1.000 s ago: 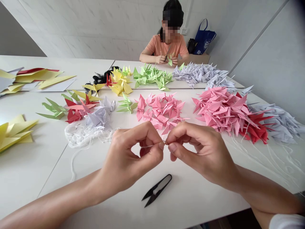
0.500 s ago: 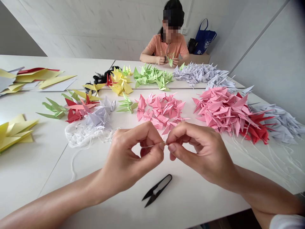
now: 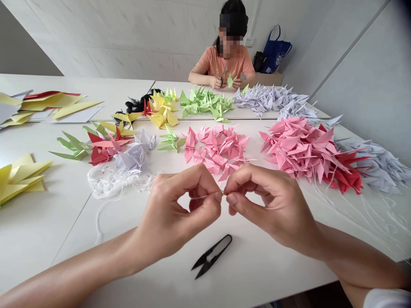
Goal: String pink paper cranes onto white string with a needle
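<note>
My left hand (image 3: 188, 207) is closed in a pinch on a thin white thread (image 3: 199, 197), which shows inside the curl of its fingers. Thumb and forefinger of my right hand (image 3: 268, 203) are pinched together, fingertips almost meeting those of the left. A short bit of thread seems to span the small gap; whether a needle is there too is too fine to tell. Below both hands, black thread snips (image 3: 212, 256) lie on the white table (image 3: 154, 278). Just beyond the hands are pink paper cranes (image 3: 221, 145), and a tangle of white thread (image 3: 104, 182) rests left of them.
A large heap of pink cranes (image 3: 298, 147) lies right, beside red cranes (image 3: 348, 175) and pale ones (image 3: 380, 164) with trailing threads. Green cranes (image 3: 207, 102) and yellow cranes (image 3: 162, 111) are farther back. Across the table a person (image 3: 221, 64) holds scissors and a green piece.
My hands keep the same pinch at the same place. Across the table, the person's hands and the green piece have shifted very slightly.
</note>
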Motion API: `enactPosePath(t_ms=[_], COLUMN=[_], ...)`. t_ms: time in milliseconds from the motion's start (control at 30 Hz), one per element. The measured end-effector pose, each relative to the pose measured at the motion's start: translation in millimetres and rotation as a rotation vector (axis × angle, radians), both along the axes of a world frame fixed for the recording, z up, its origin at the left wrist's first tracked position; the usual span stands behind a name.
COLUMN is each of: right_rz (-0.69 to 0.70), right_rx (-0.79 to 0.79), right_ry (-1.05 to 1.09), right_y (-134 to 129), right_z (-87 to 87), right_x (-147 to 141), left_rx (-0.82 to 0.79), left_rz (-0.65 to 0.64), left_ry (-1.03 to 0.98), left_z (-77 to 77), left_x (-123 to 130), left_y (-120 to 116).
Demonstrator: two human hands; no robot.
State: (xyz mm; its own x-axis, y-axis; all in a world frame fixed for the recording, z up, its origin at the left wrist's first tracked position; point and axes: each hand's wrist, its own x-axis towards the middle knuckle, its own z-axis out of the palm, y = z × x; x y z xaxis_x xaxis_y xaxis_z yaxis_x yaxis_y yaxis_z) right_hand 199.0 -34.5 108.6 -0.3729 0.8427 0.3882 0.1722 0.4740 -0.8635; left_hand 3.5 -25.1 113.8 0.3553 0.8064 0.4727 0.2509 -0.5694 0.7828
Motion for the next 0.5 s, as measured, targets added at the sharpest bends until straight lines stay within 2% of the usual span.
enactPosePath(t_ms=[500], right_rz=[0.002], right_rx=[0.012], right_ry=[0.004], right_y=[-0.4], right_z=[0.7], right_x=[0.6], left_rx=[0.016], left_rz=[-0.007], left_ry=[-0.005], left_z=[-1.7], left_x=[-0.6], left_y=[0.4])
